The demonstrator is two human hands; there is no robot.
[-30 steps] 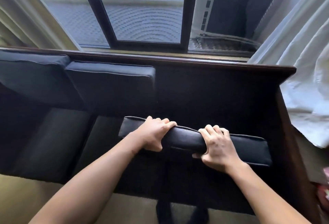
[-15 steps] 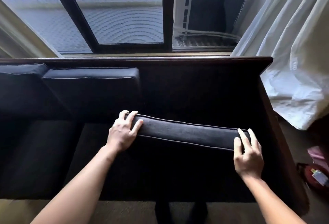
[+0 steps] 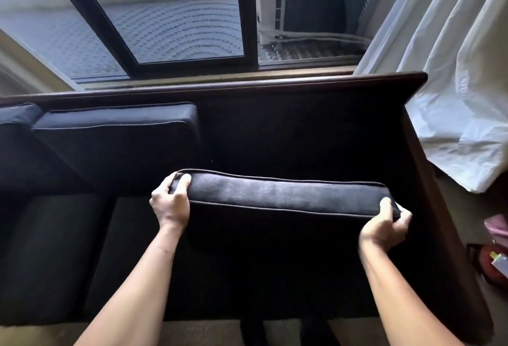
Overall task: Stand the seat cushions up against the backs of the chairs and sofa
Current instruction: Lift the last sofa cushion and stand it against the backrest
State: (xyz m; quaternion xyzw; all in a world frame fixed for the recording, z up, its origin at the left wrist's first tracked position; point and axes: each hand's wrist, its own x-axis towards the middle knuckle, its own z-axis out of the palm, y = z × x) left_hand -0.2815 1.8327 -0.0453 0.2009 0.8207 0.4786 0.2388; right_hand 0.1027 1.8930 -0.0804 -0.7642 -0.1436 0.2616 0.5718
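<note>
A dark seat cushion [image 3: 286, 194] with pale piping is lifted on edge over the right seat of the dark sofa [image 3: 302, 90]. My left hand [image 3: 171, 202] grips its left end and my right hand [image 3: 386, 220] grips its right end. The cushion is apart from the sofa back, with a dark gap behind it. A second cushion [image 3: 118, 136] stands upright against the sofa back at the middle. Part of a third cushion [image 3: 16, 114] stands at the far left.
The sofa's wooden right arm [image 3: 439, 208] runs along the right. A white curtain [image 3: 453, 84] hangs over it at the right. A window [image 3: 165, 21] is right behind the sofa. A red and pink object [image 3: 494, 257] lies on the floor at right.
The cushion has risen and tipped further up on edge. Both hands slid outward from its middle to its two ends. The view has moved closer to the sofa.
</note>
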